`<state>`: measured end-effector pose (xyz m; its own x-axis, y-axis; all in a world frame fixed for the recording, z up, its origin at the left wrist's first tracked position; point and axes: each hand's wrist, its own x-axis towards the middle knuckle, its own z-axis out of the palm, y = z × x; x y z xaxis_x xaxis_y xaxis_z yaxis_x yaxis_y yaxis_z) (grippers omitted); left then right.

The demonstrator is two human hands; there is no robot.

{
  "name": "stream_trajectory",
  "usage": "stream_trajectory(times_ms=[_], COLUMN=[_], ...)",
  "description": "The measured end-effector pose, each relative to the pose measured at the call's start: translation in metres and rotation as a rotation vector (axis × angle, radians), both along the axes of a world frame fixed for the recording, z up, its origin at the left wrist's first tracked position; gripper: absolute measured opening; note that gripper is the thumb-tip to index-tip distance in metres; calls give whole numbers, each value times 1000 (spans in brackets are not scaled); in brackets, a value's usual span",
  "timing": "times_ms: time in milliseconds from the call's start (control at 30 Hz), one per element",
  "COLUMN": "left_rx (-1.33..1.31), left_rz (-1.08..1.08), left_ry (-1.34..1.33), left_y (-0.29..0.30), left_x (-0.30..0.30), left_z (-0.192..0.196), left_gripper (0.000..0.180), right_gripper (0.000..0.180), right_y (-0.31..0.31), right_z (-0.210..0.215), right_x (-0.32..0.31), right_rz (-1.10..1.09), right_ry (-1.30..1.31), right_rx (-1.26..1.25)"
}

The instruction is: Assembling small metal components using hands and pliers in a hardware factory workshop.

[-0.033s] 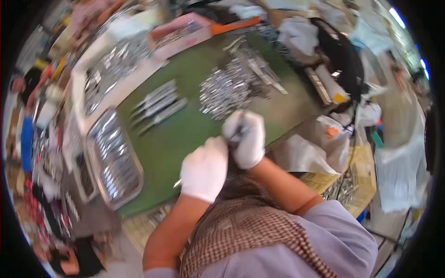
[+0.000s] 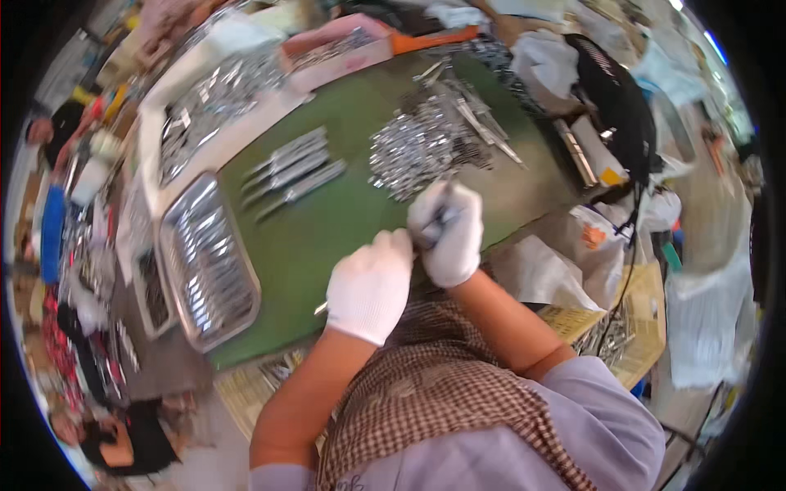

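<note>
Both of my hands wear white gloves and meet over the near edge of a green table (image 2: 344,237). My left hand (image 2: 370,286) is closed around a thin metal piece whose tip (image 2: 320,308) pokes out below the glove. My right hand (image 2: 449,231) is closed on a small metal tool (image 2: 440,216), held against the left hand's fingertips. Just beyond my hands lies a heap of shiny metal tools (image 2: 417,147). Left of it, a few rows of the same tools (image 2: 295,170) are laid out side by side.
A steel tray (image 2: 168,270) full of tools sits at the table's left end, with a white tray (image 2: 146,139) of metal parts behind it. A pink box (image 2: 327,69) stands at the back. A black fan (image 2: 614,98), bags and paper crowd the right side. Other people are at the left.
</note>
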<state>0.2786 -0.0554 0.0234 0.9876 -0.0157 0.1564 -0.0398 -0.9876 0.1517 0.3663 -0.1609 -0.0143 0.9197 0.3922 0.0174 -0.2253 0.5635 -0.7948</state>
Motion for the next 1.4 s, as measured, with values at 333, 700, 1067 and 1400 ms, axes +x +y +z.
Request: stream_trajectory(times_ms=[333, 700, 1067, 1400], left_rx=[-11, 62, -118, -248], left_rz=[704, 244, 61, -83], left_ry=[145, -211, -5, -12], left_y=[57, 92, 79, 43], left_x=[-212, 19, -14, -32], left_z=[26, 7, 5, 29], left_gripper=[24, 26, 21, 32], right_gripper=[33, 15, 23, 30], right_y=[-26, -24, -42, -37], right_z=[13, 14, 26, 36], right_x=[-4, -13, -20, -18], right_rz=[74, 61, 155, 345], right_ry=[-90, -375, -464, -359], right_rx=[-213, -747, -872, -842])
